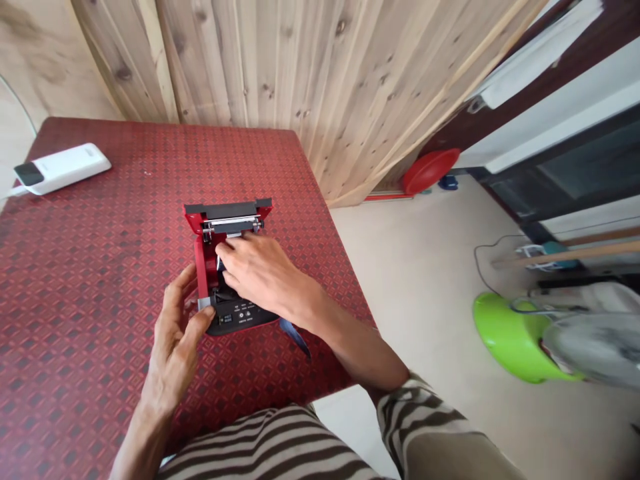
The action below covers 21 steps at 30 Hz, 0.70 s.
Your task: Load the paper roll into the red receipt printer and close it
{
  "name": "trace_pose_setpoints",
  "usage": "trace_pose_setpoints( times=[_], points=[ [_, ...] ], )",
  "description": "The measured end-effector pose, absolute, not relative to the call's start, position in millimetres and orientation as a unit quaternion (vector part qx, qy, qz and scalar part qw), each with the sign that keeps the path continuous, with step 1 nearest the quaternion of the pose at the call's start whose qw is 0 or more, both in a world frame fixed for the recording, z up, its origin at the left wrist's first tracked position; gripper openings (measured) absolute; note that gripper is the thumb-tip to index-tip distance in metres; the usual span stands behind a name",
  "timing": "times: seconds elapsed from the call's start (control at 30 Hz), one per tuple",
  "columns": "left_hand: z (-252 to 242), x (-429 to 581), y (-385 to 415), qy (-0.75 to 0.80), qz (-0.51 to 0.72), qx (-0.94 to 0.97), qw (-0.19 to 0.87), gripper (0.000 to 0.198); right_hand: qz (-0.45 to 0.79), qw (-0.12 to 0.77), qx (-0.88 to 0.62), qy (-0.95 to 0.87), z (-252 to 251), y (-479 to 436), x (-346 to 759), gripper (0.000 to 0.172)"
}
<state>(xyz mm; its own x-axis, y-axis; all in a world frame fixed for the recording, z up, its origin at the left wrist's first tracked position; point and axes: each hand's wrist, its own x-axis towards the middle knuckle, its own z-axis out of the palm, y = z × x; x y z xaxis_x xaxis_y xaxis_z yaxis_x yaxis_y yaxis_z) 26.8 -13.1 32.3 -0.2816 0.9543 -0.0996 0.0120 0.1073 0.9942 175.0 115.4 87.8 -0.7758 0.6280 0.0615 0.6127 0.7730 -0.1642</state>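
Observation:
A small red and black printer (240,319), apparently a label printer, sits on the red patterned table with its lid (227,212) raised toward the far side. My left hand (175,333) grips its near left corner, thumb on top by the black control panel and fingers along the red side. Over the open compartment, my right hand (263,270) reaches in with curled fingers. A small pale edge shows at its fingertips, but what it holds, if anything, is hidden. A dark blue strap (295,337) sticks out from the printer's right side.
A white power bank (70,168) with a cable lies at the table's (100,267) far left. Wooden planks (280,67) wall off the back. On the floor to the right are a green tub (515,340), a red basin (430,171) and loose cords.

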Motion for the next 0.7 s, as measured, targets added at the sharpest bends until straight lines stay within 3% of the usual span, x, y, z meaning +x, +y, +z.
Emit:
trace_pose_setpoints(
  times=[0.13, 0.23, 0.4, 0.53, 0.7],
  points=[
    [35.0, 27.5, -12.6, 0.594, 0.532, 0.407, 0.446, 0.063, 0.136, 0.19, -0.333, -0.913, 111.9, 95.5, 207.8, 0.009],
    [33.3, 26.0, -13.1, 0.601, 0.526, 0.397, 0.452, 0.062, 0.23, 0.334, -0.351, -0.844, 115.9, 99.4, 245.8, 0.017],
    [23.6, 22.0, -14.0, 0.605, 0.528, 0.394, 0.447, 0.059, 0.326, 0.518, -0.483, -0.626, 61.8, 130.1, 284.3, 0.028],
    [22.1, 21.3, -14.2, 0.594, 0.533, 0.401, 0.45, 0.059, 0.371, 0.481, -0.529, -0.593, 8.3, 133.0, 273.6, 0.028],
    [27.6, 23.7, -12.0, 0.589, 0.538, 0.405, 0.448, 0.056, 0.403, 0.419, -0.502, -0.64, -15.5, 121.3, 254.8, 0.021]
  ],
)
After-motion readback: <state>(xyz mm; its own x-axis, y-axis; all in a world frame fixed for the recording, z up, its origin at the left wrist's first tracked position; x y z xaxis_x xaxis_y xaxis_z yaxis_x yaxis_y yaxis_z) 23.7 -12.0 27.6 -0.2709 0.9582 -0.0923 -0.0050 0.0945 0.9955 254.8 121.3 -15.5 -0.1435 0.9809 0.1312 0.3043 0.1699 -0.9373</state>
